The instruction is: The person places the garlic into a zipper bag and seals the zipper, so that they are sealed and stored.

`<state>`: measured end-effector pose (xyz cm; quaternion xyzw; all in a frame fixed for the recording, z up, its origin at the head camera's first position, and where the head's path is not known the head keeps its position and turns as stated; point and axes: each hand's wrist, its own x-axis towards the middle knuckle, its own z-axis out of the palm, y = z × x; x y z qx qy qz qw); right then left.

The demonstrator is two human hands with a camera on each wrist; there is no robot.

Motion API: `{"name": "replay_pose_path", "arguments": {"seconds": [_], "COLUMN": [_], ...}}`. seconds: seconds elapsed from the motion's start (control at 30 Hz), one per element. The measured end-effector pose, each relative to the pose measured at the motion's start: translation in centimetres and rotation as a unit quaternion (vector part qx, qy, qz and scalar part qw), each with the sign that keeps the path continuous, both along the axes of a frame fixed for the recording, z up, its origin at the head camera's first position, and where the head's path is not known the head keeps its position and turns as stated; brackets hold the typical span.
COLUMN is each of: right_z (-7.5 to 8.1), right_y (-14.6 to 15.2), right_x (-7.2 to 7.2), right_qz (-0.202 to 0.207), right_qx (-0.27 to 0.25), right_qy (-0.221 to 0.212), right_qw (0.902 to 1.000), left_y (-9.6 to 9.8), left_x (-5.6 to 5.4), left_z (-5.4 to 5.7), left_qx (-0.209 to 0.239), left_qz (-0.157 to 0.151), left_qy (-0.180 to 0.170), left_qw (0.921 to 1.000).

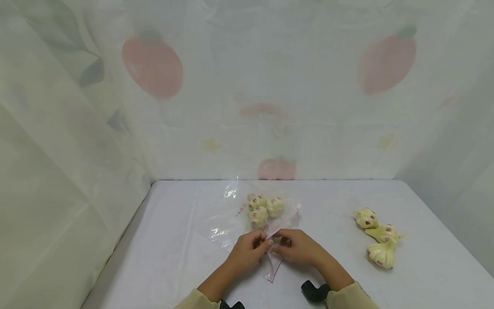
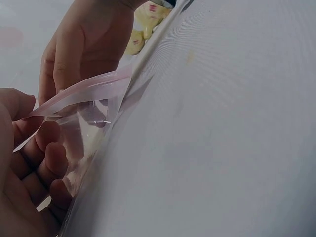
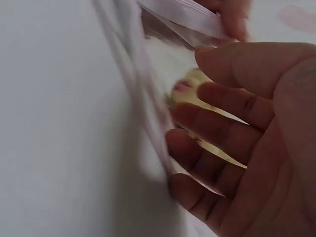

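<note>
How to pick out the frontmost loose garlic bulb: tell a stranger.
On the white table, right of the clear bag, three loose garlic bulbs cluster. Take the frontmost bulb, lowest in the head view; its two neighbours lie farther back.

Clear pink-edged bag (image 1: pixel 231 212), three garlic bulbs (image 1: pixel 272 207) inside

Curtained workspace, exact type unclear: white tbl (image 1: pixel 328 214) w/ fruit-print cloth (image 1: pixel 270 68) around.
</note>
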<state>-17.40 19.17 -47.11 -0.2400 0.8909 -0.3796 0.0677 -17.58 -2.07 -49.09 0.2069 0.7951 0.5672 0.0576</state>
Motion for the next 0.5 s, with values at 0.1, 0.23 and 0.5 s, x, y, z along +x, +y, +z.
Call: {"name": "replay_pose_path", "arguments": {"seconds": [0.1, 0.23, 0.5], "right_z": [0.5, 1.0, 1.9], "right_y": [0.7, 1.9, 4.5], "right_x": [-0.3, -0.6, -1.2], "right_qz": [-0.012, -0.04, -0.223], "right_qx": [0.003, 0.004, -0.008], "right_qy": [-0.009, 0.007, 0.124], "right_qw": [0.9999, 0.9991, 0.9669], "left_y": [0.0, 0.1, 0.0], "left_x": [0.1, 0.1, 0.0], "left_z": [0.1, 0.1, -0.1], "left_qx": [0.006, 0.005, -0.012], "left_qz": [-0.002, -0.001, -0.001], "left_qy": [-0.008, -0.009, 0.008], "left_qw": [0.9999, 0.9999, 0.9999]}}
